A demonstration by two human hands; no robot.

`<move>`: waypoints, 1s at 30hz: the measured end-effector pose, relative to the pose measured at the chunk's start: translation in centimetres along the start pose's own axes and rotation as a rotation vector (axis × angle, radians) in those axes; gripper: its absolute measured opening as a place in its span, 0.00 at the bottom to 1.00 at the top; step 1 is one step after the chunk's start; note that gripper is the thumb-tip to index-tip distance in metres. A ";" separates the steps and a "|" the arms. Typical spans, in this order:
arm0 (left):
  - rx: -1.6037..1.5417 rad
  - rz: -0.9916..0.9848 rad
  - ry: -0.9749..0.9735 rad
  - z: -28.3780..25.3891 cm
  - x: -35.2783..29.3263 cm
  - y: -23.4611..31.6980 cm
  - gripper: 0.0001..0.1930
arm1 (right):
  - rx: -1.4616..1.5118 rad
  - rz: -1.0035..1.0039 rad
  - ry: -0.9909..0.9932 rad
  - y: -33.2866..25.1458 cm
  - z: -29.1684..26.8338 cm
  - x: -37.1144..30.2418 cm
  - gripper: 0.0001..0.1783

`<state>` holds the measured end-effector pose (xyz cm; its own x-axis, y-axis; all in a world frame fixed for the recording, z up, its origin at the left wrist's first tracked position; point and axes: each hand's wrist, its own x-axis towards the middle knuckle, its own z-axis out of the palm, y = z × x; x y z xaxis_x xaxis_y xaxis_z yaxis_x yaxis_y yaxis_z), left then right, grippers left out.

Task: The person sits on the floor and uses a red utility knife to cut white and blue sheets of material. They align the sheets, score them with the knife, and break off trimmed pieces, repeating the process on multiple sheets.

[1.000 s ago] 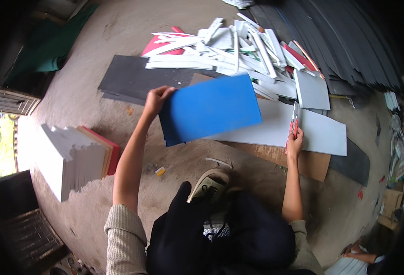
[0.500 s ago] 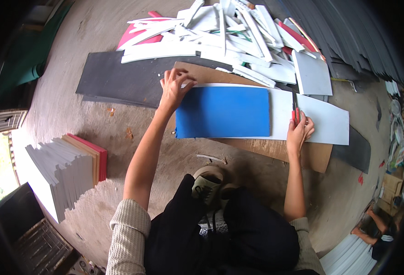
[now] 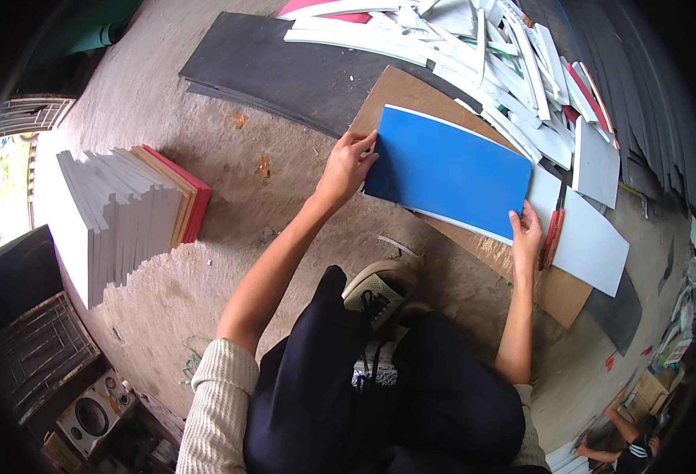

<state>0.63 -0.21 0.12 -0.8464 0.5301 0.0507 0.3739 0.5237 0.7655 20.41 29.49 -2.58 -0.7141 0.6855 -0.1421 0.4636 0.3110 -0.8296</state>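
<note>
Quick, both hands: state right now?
Left hand: fingers bent at the left edge of the blue sheet; grip unclear.
Right hand: thumb at its right edge; grip unclear, red-handled tool beside it.

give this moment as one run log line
left hand: at left edge of blue sheet | right hand: at its lower right corner | red-handled tool: on white sheet

Lettering: none legible. No label, brand, number or sign readable on anything in view.
</note>
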 end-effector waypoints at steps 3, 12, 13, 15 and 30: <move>0.019 0.007 -0.061 0.1 0.8 -0.1 0.21 | 0.089 0.007 0.013 0.4 -0.6 0.2 0.24; -0.023 -0.138 -0.125 -0.3 0.2 0.0 0.23 | 0.057 0.074 -0.020 -1.0 -1.1 -0.5 0.26; -0.028 -0.149 -0.131 -0.4 0.1 0.0 0.23 | 0.071 0.063 -0.014 -0.9 -1.1 -0.6 0.26; -0.037 -0.148 -0.121 -0.5 0.0 -0.3 0.24 | 0.099 0.042 -0.009 -0.8 -0.6 -0.7 0.26; -0.221 -0.148 -0.085 -0.7 -0.7 0.0 0.25 | 0.100 0.023 -0.010 -0.3 -0.4 -0.2 0.27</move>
<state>0.98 -1.06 0.60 -0.8473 0.5176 -0.1186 0.1488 0.4459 0.8826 20.62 29.51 -2.09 -0.7093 0.6848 -0.1672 0.4261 0.2275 -0.8756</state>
